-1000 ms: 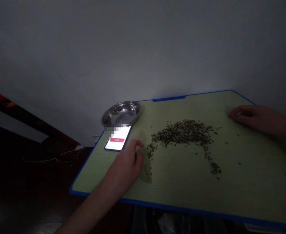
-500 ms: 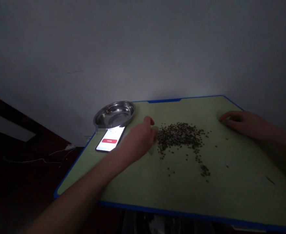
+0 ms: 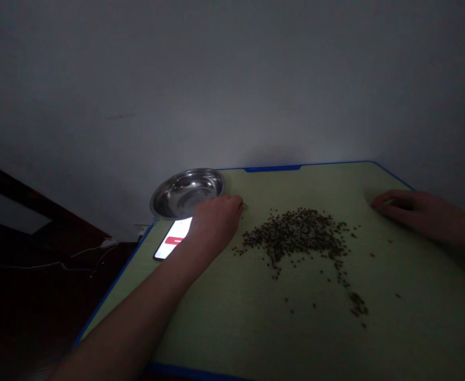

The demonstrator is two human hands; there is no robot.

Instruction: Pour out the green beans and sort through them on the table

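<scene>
My left hand (image 3: 218, 219) is closed, knuckles up, between the steel bowl and the seed pile. A faint, see-through edge shows at its fingertips, too blurred to name. A heap of small dark seeds or grains (image 3: 299, 233) lies spread on the pale green tabletop (image 3: 232, 317), to the right of that hand. My right hand (image 3: 410, 209) rests at the table's right side, loosely curved, with a gap between thumb and fingers and nothing seen in it. The shiny steel bowl (image 3: 169, 198) stands at the back left, partly behind my left hand.
A phone with a lit screen (image 3: 175, 236) lies before the bowl, partly covered by my left wrist. The table has a blue rim (image 3: 272, 169) and stands against a grey wall (image 3: 232, 79). On the dark floor at left is a white cable (image 3: 61, 264).
My left hand has moved left, away from the seeds and toward the bowl. Some seeds now reach further left from the heap. The view has shifted slightly; my right hand keeps its place.
</scene>
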